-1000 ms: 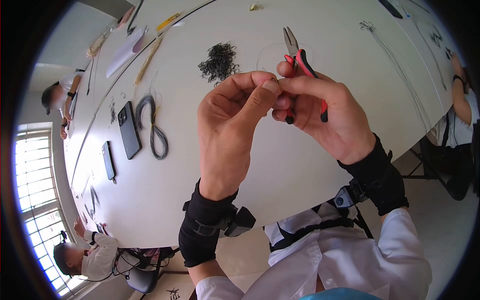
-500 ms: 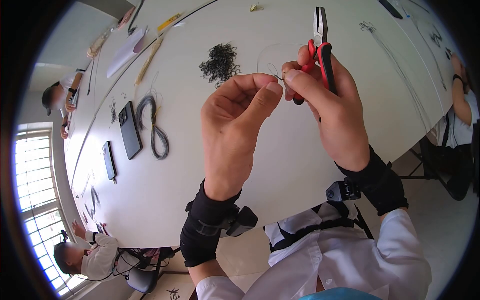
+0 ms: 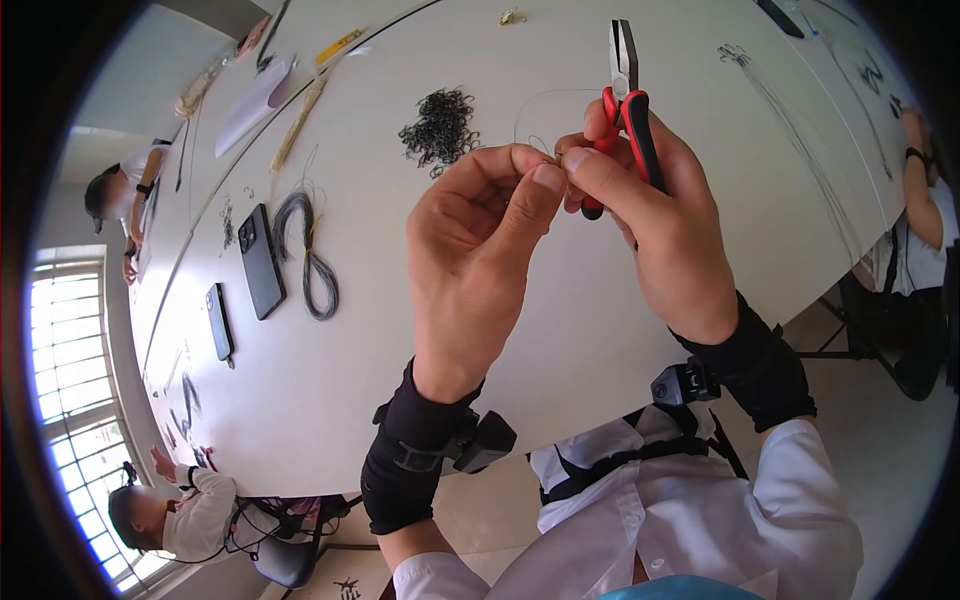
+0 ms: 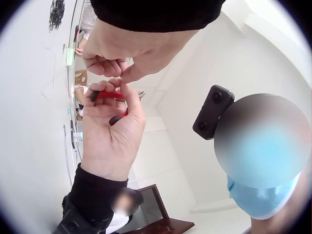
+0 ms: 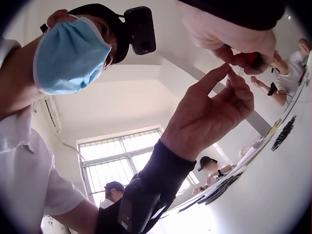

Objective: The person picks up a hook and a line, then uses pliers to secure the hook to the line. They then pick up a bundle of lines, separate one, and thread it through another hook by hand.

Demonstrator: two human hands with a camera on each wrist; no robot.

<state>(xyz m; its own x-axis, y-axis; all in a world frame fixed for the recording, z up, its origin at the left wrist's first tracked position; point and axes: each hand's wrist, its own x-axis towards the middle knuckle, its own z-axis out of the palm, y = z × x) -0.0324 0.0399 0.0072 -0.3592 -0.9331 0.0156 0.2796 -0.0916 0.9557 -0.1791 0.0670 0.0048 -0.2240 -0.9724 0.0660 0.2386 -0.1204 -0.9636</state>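
Note:
My left hand (image 3: 465,250) pinches the end of a thin grey line (image 3: 538,141) between thumb and index finger. A small loop of that line shows just past the fingertips, and a wider curve runs behind them. My right hand (image 3: 675,215) holds red-and-black pliers (image 3: 638,130) in its palm and fingers, their metal nose pointing away from me. Its thumb and index finger also pinch at the line, right at the left fingertips. In the left wrist view the red handle (image 4: 111,95) lies across the right fingers. What sits between the fingertips is mostly hidden.
Beyond my left hand lies a pile of small black hook-like pieces (image 3: 438,128). To the left are a coiled grey bundle (image 3: 318,285) and two phones (image 3: 260,262). Long thin strands (image 3: 790,125) lie at the right. Other people sit around the white table (image 3: 560,370).
My right hand has turned, swinging the pliers up and to the right. The fingertips parted around the line half a second ago and are close together again now.

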